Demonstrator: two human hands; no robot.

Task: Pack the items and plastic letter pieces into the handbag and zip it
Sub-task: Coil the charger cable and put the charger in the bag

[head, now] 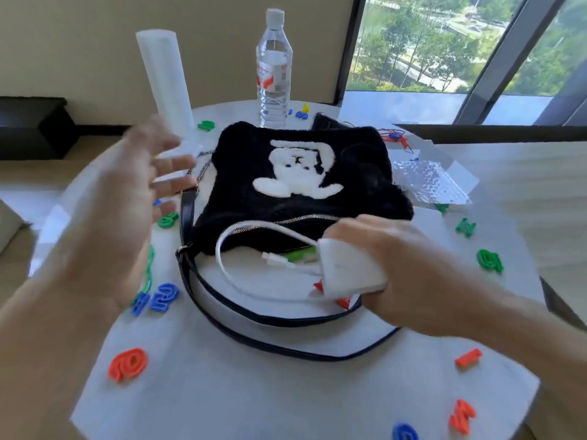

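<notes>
Your right hand (390, 258) is curled round a white charger (349, 271) just in front of the open mouth of the handbag (301, 173), which lies flat in the middle of the desk (254, 392) with its opening toward you. The charger's cable (219, 247) arcs loose over the zip (286, 221) and trails back onto the desk in front of the handbag. Push the block in alone and I'd expect that loop to hang out and jam the teeth when you close up. The strap (254, 315) curves wide in front of the handbag, under your wrist, and could snag and drag the handbag askew. Your left hand (127, 192) hovers left of the handbag, fingers spread wide, holding nothing, blurred; with nothing propping the mouth, the soft fleece may fold shut against the charger. A red piece (343, 301) half hidden beneath the charger is easy to overlook. Plastic letters lie all round the handbag: an orange letter (128, 363) front left, blue letters (165, 296) just left of the strap, a green letter (489, 260) to the right. A sweeping arm could knock the outer ones off the edge. The desk is round and white. Behind the handbag stands a water bottle (273, 68), and behind and left a tall white roll (165, 81), either likely to topple if the handbag is shoved back. A clear plastic sheet (428, 182) lies behind and right. Beyond them are a beige wall (79, 42) and a big window (444, 42) over trees.
</notes>
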